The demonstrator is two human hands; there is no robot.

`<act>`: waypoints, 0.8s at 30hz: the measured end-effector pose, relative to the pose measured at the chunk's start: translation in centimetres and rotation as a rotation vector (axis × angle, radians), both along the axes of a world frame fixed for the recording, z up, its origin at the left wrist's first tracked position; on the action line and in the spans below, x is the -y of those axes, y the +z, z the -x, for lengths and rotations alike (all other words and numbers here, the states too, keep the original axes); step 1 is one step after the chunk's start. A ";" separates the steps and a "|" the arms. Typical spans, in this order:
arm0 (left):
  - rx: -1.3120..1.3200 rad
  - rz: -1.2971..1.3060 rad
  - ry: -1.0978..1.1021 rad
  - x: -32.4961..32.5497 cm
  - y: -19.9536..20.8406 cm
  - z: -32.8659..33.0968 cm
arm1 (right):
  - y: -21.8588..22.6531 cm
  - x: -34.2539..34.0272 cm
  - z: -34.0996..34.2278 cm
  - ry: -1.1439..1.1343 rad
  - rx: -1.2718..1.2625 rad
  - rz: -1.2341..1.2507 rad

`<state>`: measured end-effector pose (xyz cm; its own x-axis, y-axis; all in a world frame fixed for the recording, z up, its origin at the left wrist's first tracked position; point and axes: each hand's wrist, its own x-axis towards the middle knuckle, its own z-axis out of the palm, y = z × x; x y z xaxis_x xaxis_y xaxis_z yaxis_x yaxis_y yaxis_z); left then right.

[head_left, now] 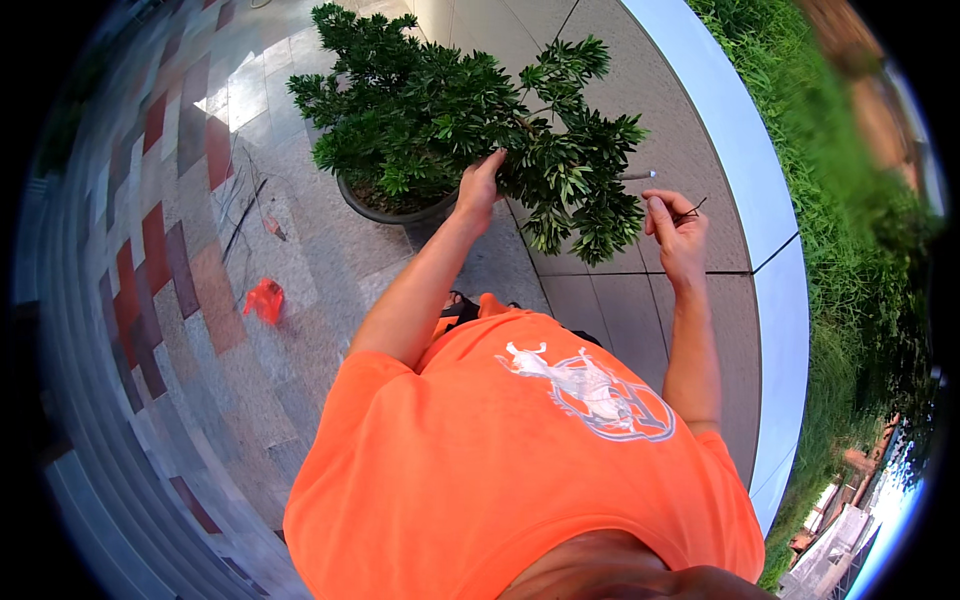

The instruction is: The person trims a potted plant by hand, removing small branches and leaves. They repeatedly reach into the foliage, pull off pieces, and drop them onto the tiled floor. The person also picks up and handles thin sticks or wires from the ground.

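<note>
A leafy potted bonsai tree (420,110) spreads in front of me, rooted in a dark round pot (400,212). My left hand (480,188) is at the lower edge of its foliage, fingers closed on a branch; leaves hide part of the grip. To the right, a leafy branch (570,165) reaches toward my right hand (682,238). That hand is closed, finger and thumb together, on a thin dark wire (692,211) whose ends stick out past the fingers. Just above it, a thin stub (638,177) with a pale tip pokes out of the leaves.
On the patterned paving to the left lie thin dark wires (243,222), a small brownish item (274,228) and a crumpled red plastic bag (264,301). A pale curved ledge (770,230) borders the right side, with green grass (840,200) beyond it.
</note>
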<state>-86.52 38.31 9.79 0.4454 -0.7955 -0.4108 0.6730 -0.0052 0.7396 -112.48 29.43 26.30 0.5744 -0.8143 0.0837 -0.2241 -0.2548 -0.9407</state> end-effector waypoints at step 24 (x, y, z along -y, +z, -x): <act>-0.038 -0.098 0.096 -1.9 2.3 -0.1 | -1.3 0.5 0.9 -0.025 0.026 -0.023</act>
<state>-86.43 40.21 12.13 0.5007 -0.7052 -0.5020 0.7010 -0.0099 0.7131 -113.37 28.95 25.01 0.5521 -0.8300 0.0790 -0.2058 -0.2275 -0.9518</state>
